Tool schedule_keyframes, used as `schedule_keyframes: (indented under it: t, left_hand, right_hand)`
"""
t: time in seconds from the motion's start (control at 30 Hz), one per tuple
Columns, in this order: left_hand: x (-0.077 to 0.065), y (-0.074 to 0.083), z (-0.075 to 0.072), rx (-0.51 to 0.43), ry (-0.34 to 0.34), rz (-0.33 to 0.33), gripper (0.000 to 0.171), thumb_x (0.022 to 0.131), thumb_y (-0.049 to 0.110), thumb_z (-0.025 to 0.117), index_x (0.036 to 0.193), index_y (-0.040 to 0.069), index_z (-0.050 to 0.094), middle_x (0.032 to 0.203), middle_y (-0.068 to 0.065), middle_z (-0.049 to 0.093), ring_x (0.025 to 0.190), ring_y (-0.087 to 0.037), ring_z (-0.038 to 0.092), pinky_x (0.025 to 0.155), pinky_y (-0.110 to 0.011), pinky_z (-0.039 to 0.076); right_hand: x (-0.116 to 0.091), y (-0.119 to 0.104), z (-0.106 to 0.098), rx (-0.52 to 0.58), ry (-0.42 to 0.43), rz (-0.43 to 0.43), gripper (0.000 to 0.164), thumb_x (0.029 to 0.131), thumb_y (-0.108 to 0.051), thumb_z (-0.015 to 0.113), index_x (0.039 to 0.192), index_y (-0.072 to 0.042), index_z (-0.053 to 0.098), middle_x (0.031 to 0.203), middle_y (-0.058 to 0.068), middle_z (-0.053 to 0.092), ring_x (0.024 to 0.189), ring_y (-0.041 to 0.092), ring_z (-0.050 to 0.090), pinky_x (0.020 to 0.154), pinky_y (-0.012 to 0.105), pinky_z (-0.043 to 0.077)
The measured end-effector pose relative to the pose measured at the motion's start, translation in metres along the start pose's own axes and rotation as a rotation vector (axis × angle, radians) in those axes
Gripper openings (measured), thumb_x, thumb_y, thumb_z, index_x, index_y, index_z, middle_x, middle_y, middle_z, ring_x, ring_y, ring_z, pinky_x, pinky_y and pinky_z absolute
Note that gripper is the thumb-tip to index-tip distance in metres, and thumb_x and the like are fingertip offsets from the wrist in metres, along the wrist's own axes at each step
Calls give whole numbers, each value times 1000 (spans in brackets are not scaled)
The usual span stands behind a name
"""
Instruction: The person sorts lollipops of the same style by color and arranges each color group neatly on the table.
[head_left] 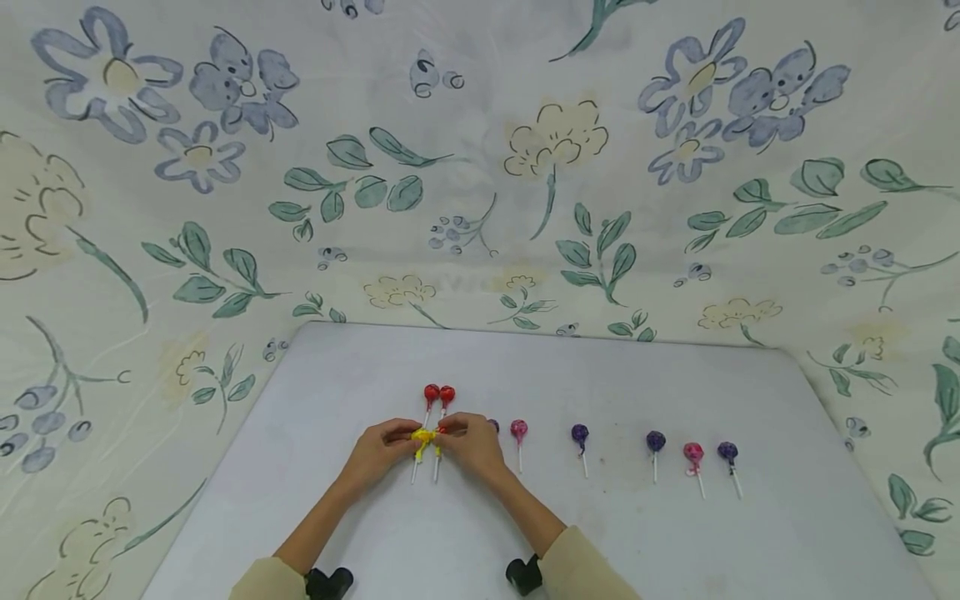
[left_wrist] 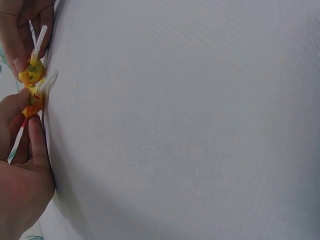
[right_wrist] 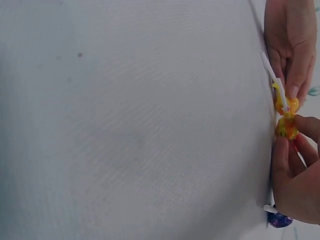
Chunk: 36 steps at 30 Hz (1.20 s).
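Note:
My left hand (head_left: 373,454) pinches a yellow lollipop (left_wrist: 34,104) by its candy head between thumb and fingers. Close beside it, my right hand (head_left: 477,450) pinches a second yellow lollipop (right_wrist: 287,130). The two yellow heads sit side by side, and their white sticks point toward me. Just beyond the fingertips lie two red lollipops (head_left: 439,393), heads together and sticks running down toward the yellow heads. A purple lollipop (right_wrist: 280,220) lies right by my right hand, partly hidden behind it in the head view.
On the white table (head_left: 600,542), a pink lollipop (head_left: 519,429) and a purple lollipop (head_left: 580,435) lie to the right. Farther right are another purple one (head_left: 656,442), a pink one (head_left: 693,452) and a last purple one (head_left: 727,452). Floral cloth (head_left: 480,167) hangs behind.

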<state>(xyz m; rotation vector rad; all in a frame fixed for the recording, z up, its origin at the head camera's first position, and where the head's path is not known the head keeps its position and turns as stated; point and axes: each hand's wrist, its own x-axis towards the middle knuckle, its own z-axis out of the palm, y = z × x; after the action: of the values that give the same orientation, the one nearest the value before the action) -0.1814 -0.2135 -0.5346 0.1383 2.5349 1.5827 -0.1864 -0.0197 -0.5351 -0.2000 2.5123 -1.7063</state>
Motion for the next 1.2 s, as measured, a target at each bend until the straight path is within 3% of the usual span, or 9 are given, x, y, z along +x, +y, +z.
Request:
schedule_keyframes:
  t: [0.83,1.07,1.2]
  left_hand:
    - [-1,1,0,-15,-1,6,32,92,9,72,121,-2,68,112,-12,69,99,-22,66,85,-17,51]
    - [-1,1,0,-5,14,12,31,92,10,72,120,-3,68,112,-12,69,99,-22,67,86,-19,52]
    - [-2,2,0,-8,15,0,31,93,11,72,121,-2,68,112,-12,69,100,-22,67,87,-18,51]
  right_hand:
    - [-1,0,0,15,-2,17,19,88,-12,78,105,-5,75,96,-2,71,80,8,64,74,20,55]
    - [-2,-4,-2,-42,48,24,23,88,-18,77,109,-9,75,103,0,72,75,9,59,65,19,53]
    - [-3,-9,-6,-52,54,1,23,89,-19,77,110,-9,75,107,1,72,77,10,62,68,20,54]
